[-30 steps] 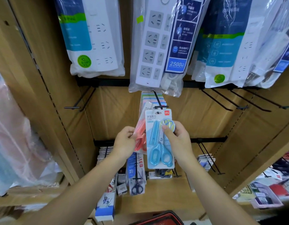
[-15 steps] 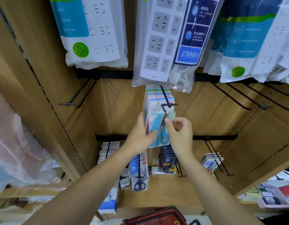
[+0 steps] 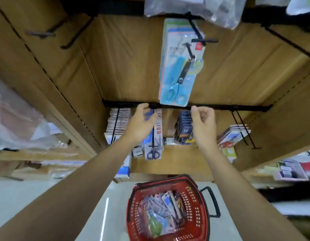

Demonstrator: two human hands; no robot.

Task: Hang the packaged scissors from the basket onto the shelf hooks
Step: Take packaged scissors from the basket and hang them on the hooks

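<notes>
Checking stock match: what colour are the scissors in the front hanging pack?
Light blue scissors; head view shows it best.

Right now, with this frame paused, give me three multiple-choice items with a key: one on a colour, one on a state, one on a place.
1. What colour is the basket?
A. Red
B. Green
C. White

2. What do the left hand and right hand hold?
A. Nothing
B. One pack each
C. The basket's handle

3. Where is the blue scissors pack?
A. In the basket
B. Hanging on a shelf hook
C. In the right hand

Key:
1 A: its mesh walls and rim are red.
2 A: the fingers of both hands are loose, with nothing in them.
3 B: the pack hangs from the hook, above both hands.
</notes>
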